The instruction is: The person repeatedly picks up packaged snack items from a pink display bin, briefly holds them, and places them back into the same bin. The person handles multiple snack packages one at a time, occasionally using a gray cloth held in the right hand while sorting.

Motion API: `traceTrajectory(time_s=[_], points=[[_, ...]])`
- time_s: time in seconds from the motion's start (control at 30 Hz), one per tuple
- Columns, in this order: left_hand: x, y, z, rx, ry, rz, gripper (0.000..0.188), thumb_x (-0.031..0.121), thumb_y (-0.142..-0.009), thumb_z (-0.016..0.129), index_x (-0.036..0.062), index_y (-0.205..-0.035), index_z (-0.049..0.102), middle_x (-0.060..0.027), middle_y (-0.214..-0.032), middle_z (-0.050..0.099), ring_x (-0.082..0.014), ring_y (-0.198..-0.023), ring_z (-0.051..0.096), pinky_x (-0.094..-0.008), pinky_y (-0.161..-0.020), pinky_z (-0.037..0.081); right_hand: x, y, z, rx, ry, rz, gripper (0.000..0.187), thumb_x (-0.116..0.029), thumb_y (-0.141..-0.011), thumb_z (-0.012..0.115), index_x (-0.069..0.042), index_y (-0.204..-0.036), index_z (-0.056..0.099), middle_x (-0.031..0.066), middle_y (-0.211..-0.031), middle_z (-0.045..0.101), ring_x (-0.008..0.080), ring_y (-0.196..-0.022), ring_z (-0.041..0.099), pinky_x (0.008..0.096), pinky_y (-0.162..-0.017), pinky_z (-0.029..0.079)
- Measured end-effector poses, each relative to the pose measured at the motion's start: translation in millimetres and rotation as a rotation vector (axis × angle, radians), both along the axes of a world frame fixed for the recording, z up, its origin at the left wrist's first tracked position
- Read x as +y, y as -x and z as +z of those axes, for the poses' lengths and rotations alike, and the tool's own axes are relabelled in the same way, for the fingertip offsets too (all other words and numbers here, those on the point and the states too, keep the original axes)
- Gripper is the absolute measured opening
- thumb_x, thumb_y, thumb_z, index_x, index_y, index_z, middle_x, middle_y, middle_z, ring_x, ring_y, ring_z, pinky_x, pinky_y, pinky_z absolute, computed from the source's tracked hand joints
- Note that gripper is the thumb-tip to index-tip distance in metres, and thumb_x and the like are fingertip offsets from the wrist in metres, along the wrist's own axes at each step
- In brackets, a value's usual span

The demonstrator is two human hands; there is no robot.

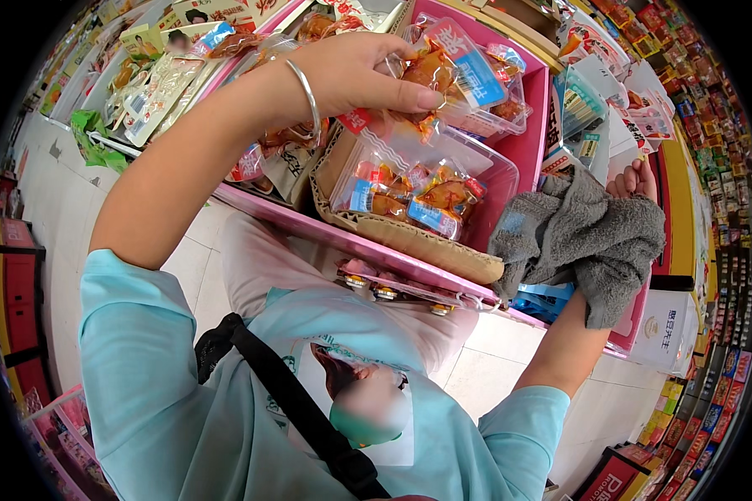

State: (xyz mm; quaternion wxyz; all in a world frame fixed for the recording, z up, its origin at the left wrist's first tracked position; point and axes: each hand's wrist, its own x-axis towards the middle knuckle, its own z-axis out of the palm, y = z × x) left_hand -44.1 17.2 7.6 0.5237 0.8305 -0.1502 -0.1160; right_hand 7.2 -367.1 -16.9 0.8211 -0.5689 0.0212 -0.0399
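Observation:
My left hand (368, 77), with a silver bangle at the wrist, pinches a clear snack packet (468, 71) with a blue label and brown food inside. It is held above a clear plastic bin (500, 171), where several similar small packets (443, 196) lie. A grey towel (589, 230) drapes over my right forearm and hangs against the bin's right side. Past the towel, my right hand (631, 179) shows only its curled fingers, beside white packaging; what they hold, if anything, is hidden.
The clear bin stands in a pink display tray (536, 108), behind a cardboard strip (409, 242). Cartons of packets (163, 96) stand at the left, and open boxes (581, 104) at the right. Packed shelves (718, 175) line the far right. Below is a tiled floor (505, 338).

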Motion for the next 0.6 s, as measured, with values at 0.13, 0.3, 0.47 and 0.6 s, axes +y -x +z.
traceTrajectory(time_s=[0.13, 0.3, 0.47, 0.6], points=[[-4, -1, 0, -0.002, -0.055, -0.022, 0.059, 0.034, -0.071, 0.062, -0.0026, -0.112, 0.041, -0.0082, -0.075, 0.058, -0.0094, -0.06, 0.052, -0.0212, -0.052, 0.042, -3, -3, -2, -0.016, -0.012, 0.035, 0.02, -0.025, -0.086, 0.041, -0.008, -0.079, 0.048, -0.0027, -0.048, 0.039, 0.0078, -0.035, 0.028, 0.0235, -0.035, 0.025], [-21, -10, -16, 0.121, -0.22, -0.313, 0.053, 0.029, -0.072, 0.062, -0.0033, -0.109, 0.042, -0.0086, -0.073, 0.057, -0.0092, -0.059, 0.053, -0.0213, -0.052, 0.04, -2, -3, 0, -0.003, -0.006, 0.059, 0.02, -0.024, -0.088, 0.038, -0.007, -0.08, 0.048, -0.0028, -0.047, 0.038, 0.0078, -0.036, 0.03, 0.0228, -0.036, 0.027], [-75, -17, -32, -0.251, -0.729, -0.812, 0.035, 0.021, -0.067, 0.059, 0.0016, -0.094, 0.05, -0.0148, -0.085, 0.057, -0.0256, -0.072, 0.056, -0.0351, -0.061, 0.043, 1, 1, 3, 0.011, 0.003, 0.064, 0.02, -0.024, -0.087, 0.039, -0.008, -0.08, 0.047, -0.003, -0.048, 0.037, 0.0079, -0.036, 0.029, 0.0225, -0.037, 0.027], [-110, -9, -49, -0.234, -0.9, -0.969, 0.033, 0.022, -0.066, 0.057, 0.0053, -0.094, 0.052, -0.0142, -0.088, 0.057, -0.0304, -0.08, 0.054, -0.0396, -0.069, 0.042, 4, 4, 4, 0.027, 0.017, 0.021, 0.02, -0.026, -0.086, 0.041, -0.008, -0.08, 0.047, -0.0036, -0.049, 0.037, 0.0078, -0.037, 0.03, 0.0232, -0.037, 0.027]])
